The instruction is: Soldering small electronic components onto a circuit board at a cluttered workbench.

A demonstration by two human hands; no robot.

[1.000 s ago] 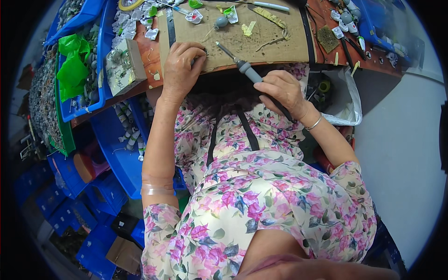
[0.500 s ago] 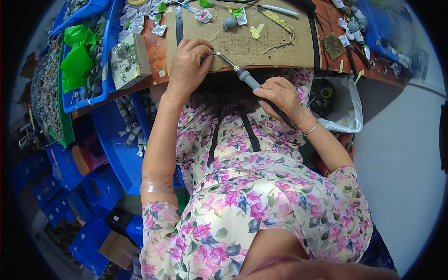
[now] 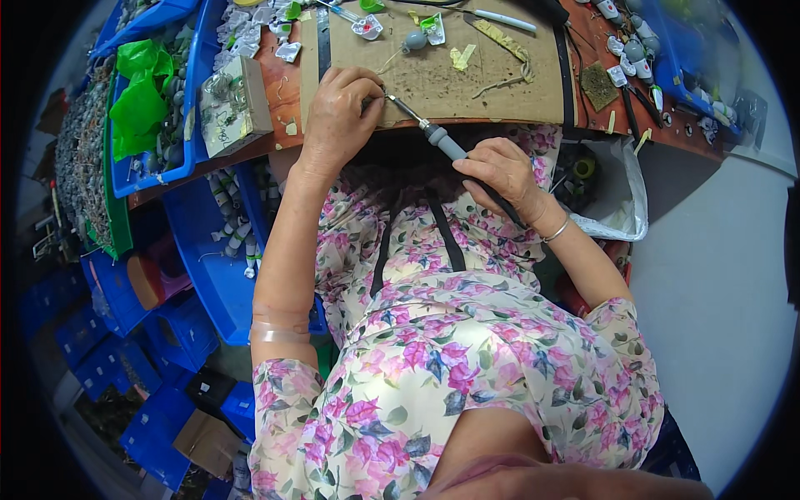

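Note:
In my right hand [image 3: 502,173] is a soldering iron [image 3: 447,143] with a grey grip and a dark cable, its metal tip slanting up to the left. The tip meets the fingers of my left hand [image 3: 344,112], which are pinched together at the near edge of the cardboard mat [image 3: 508,83]. What they pinch is small and mostly hidden; a thin wire seems to run from it toward a grey bulb-shaped part [image 3: 414,40]. Beside that part lies a white-and-green plastic shell [image 3: 432,30]. Another white shell [image 3: 367,27] with a red spot sits farther left.
A small box [image 3: 236,107] and a blue bin [image 3: 185,158] with a green bag stand at the left. Yellow strips [image 3: 500,39] and a white pen [image 3: 505,21] lie on the mat. At the right are a brown sponge [image 3: 597,87], loose parts, and a white bag [image 3: 635,192] below the table edge.
Both hands and the soldering iron hold nearly the same position. The whole view has shifted very slightly.

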